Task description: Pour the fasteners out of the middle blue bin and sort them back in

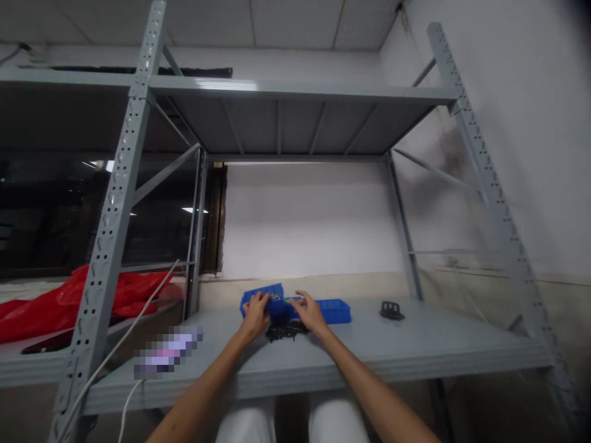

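Grey shelf (pixel 415 351): dark small parts (pixel 287 332) between both hands' fingers (pixel 302 307).

Two shallow blue plastic bins sit side by side near the back of the grey shelf: the left bin (pixel 263 300) tilted slightly, the right bin (pixel 330 310) lying flat. A heap of small dark parts (pixel 286 332) lies on the shelf just in front of them.
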Available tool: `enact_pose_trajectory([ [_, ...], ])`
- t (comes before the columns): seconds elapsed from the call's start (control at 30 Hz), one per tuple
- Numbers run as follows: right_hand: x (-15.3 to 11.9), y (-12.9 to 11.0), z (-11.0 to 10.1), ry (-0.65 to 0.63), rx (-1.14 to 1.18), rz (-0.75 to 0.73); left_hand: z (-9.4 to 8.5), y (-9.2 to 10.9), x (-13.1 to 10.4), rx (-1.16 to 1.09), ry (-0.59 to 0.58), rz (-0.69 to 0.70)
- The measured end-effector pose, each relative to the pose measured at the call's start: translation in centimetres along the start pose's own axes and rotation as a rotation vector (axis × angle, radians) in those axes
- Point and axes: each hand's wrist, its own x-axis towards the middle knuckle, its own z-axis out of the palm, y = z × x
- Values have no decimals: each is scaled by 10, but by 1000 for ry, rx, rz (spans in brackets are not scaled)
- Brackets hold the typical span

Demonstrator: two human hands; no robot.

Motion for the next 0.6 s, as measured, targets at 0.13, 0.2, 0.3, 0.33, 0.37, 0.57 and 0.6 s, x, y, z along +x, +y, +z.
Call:
enact_pose_trajectory([
  [0.13,3,-6,1,47,156,293,7,35,-6,-104,-29,96],
  [0.2,3,-7,-4,85,140,344,11,48,-7,-156,-20,127],
  [0.3,4,-7,-14,74,107,346,12,60,-5,-196,-7,157],
  [0.33,5,-7,-17,68,89,341,11,63,-4,-197,-10,169],
  [0.37,7,-8,-20,69,64,333,10,66,-2,-191,-16,183],
  [0.57,23,-10,-37,177,-222,232,12,75,2,-118,17,75],
  [0.6,25,-10,-40,191,-273,207,15,75,1,-124,28,29],
])
